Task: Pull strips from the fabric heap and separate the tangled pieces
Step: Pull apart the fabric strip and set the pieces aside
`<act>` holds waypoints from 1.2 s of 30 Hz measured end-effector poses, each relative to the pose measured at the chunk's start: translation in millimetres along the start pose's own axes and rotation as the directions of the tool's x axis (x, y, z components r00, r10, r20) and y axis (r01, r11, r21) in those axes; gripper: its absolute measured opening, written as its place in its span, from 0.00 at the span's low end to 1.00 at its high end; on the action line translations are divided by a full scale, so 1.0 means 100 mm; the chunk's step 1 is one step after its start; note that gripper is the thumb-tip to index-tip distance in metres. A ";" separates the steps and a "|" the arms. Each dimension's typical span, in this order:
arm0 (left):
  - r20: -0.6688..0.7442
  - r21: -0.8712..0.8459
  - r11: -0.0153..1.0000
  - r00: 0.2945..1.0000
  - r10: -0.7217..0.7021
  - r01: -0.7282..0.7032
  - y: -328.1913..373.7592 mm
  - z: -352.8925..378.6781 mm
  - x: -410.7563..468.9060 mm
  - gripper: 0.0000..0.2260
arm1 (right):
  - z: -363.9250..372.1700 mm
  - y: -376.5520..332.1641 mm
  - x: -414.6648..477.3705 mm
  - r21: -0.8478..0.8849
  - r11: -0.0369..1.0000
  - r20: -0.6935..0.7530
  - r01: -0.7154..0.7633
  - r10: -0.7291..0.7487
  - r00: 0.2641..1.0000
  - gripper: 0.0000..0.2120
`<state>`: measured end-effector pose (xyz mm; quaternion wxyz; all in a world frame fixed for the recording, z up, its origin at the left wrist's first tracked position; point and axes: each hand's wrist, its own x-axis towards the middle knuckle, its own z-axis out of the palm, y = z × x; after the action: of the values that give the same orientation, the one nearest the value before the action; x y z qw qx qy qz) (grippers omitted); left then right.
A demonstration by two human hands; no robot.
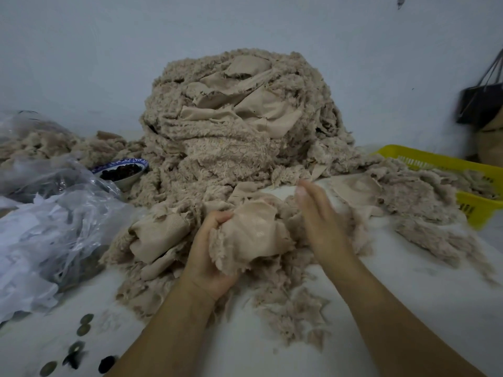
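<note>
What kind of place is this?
Probably a small workshop for sorting textile scraps: a tall fabric heap on a white table, a yellow plastic basket holding more scraps, clear plastic bags.

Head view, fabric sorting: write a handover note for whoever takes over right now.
Left hand grips a beige fabric piece at the foot of the fabric heap.
Right hand, blurred, fingers straight, beside that piece; no clear grip.
The heap stands tall by the wall; loose strips lie toward the yellow basket.
Done: some strips pulled out. Left: most of the heap.
</note>
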<state>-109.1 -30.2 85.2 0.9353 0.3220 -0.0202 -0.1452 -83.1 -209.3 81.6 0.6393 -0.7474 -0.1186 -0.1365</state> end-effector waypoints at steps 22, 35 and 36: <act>0.048 0.873 0.442 0.939 0.341 -0.205 -0.17 0.10 0.03 0.12 | -0.03 -0.11 -0.01 -0.023 0.998 0.168 0.060 -0.055 0.984 0.12; -0.229 0.103 0.976 0.950 0.212 -0.193 0.14 0.07 0.03 0.08 | -0.15 0.04 0.09 -0.084 0.973 0.013 -0.215 0.217 0.976 0.12; -0.218 0.121 0.973 0.951 0.219 -0.196 0.12 0.08 0.04 0.06 | -0.13 0.04 0.09 0.090 0.944 0.034 -0.317 0.315 0.948 0.15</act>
<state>-103.6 -27.0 98.3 0.9246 0.3780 0.0473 -0.0067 -73.4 -222.5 82.8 0.6865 -0.7268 -0.0098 -0.0192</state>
